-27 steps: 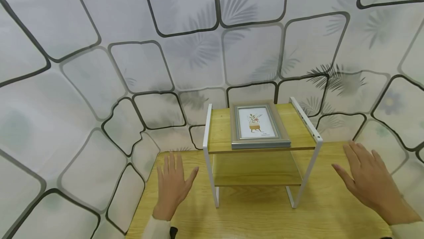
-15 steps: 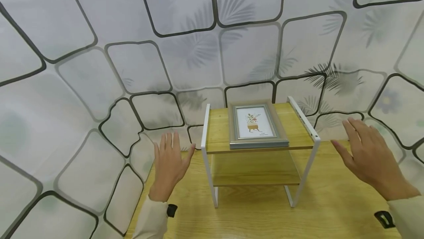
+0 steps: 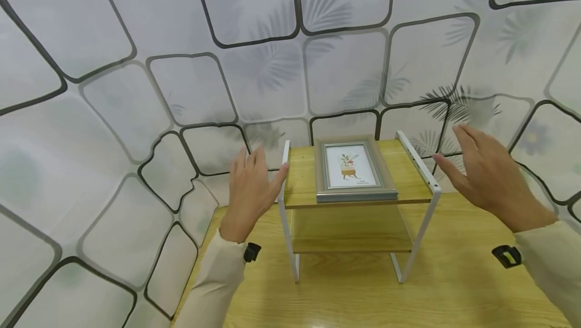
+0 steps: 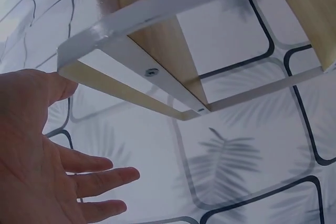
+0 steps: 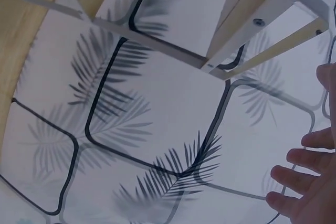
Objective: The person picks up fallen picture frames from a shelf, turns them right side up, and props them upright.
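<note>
A two-tier side table (image 3: 301, 179) with yellow wood-grain shelves and a white metal frame stands on the floor. On its top shelf lies a picture frame (image 3: 356, 196), grey and beige, with a potted-plant print. My left hand (image 3: 251, 189), fingers extended, is beside the left rail; its thumb overlaps the rail in the head view. In the left wrist view the thumb is at the white frame's corner (image 4: 79, 51), and whether it touches cannot be told. Off the right rail (image 3: 417, 161), my right hand (image 3: 487, 176) hovers with fingers extended, apart from the table. Neither hand holds anything.
Patterned fabric walls (image 3: 272, 80) with dark outlines and leaf prints stand behind the table and on both sides. The floor (image 3: 345, 303) is yellow wood-grain. Below the top, a lower shelf (image 3: 349, 229) spans the legs. Black straps (image 3: 507, 256) sit at both wrists.
Both hands have moved forward and inward toward the table's sides. The left hand, lower and further left before, is now beside the left rail. The table and picture frame stay put.
</note>
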`<state>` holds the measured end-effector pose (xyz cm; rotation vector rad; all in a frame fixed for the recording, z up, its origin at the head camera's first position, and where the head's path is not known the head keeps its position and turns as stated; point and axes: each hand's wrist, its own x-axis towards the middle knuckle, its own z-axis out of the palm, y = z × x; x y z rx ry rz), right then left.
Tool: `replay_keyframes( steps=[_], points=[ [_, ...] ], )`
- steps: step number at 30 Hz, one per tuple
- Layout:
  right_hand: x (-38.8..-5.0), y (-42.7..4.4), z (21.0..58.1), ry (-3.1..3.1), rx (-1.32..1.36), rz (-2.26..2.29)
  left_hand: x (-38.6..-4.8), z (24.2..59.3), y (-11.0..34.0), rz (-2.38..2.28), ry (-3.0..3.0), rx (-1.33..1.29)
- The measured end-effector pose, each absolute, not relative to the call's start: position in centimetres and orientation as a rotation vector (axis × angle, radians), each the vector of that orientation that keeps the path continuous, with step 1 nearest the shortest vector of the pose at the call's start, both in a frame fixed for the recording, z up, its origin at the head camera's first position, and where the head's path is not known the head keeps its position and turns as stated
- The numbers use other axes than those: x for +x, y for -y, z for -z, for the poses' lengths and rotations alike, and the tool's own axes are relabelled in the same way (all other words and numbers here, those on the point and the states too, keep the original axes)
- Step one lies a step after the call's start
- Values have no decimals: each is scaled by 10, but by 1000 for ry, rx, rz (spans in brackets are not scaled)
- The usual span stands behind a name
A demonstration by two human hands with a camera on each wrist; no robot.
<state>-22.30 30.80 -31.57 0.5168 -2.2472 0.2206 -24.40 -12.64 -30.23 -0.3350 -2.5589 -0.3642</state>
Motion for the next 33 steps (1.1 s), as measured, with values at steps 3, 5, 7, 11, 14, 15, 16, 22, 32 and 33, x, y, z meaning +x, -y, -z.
replay_keyframes(
  steps=[3,5,7,11,14,15,16,22,32,33],
  points=[
    [-227,-299,306,2382,460,-314,-247,293,114,345,2608,-338],
    [-230,-292,301,2457,426,-347,-248,288,107,335,2642,-339],
    [-234,-285,295,2511,426,-366,-250,284,99,322,2674,-338],
    [-239,-271,287,2557,475,-349,-251,278,85,293,2731,-331],
    [-244,-259,283,2572,500,-296,-252,275,75,270,2768,-335],
    [-246,-255,282,2581,505,-278,-253,274,72,272,2783,-339],
    [-248,-252,280,2600,500,-258,-253,274,69,283,2796,-346],
    [-261,-232,275,2788,469,-129,-257,272,52,316,2896,-386],
    [-280,-212,280,2938,489,-31,-266,275,32,195,2989,-344],
    [-280,-210,281,2939,496,-19,-266,276,31,192,2996,-341]
  ],
)
